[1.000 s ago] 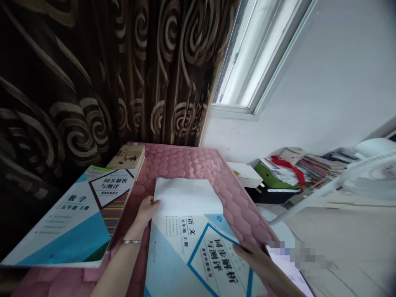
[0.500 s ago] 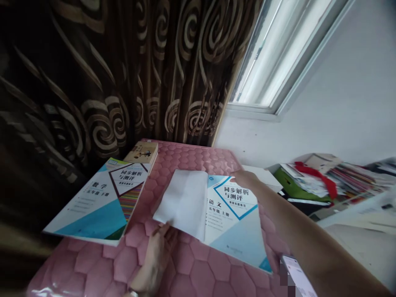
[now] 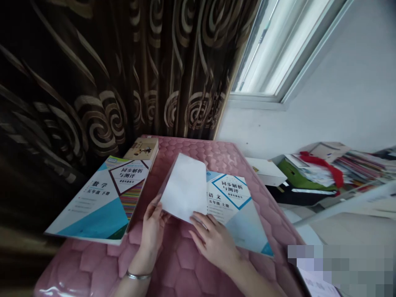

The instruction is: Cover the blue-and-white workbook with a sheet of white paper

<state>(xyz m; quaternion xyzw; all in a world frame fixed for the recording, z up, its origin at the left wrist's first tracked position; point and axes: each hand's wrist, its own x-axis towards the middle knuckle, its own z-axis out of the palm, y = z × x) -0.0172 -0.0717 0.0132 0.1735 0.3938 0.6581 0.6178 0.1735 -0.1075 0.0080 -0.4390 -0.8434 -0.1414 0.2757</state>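
Note:
A blank white leaf (image 3: 185, 185) is lifted at a tilt along the left side of a blue-and-white workbook (image 3: 247, 225); I cannot tell whether it is the workbook's opened cover. My left hand (image 3: 154, 225), wearing a silver bracelet on its wrist, is closed on the leaf's lower left corner, thumb on top. Fingertips of my right hand (image 3: 216, 241) rest on the leaf's lower right edge, with the fingers apart and the thumb held away. That hand hides part of the workbook's lower left area.
At left lies another workbook (image 3: 93, 206), with a thick tan book (image 3: 142, 149) behind it. Everything rests on a pink quilted cover (image 3: 192, 268). A dark patterned curtain (image 3: 123, 74) hangs behind. Right are a white box (image 3: 266, 173) and piled papers (image 3: 312, 169).
My right hand has left the workbook's top edge and come down to the leaf's lower edge. The leaf has been raised and tilted, and my left hand has moved up with its corner.

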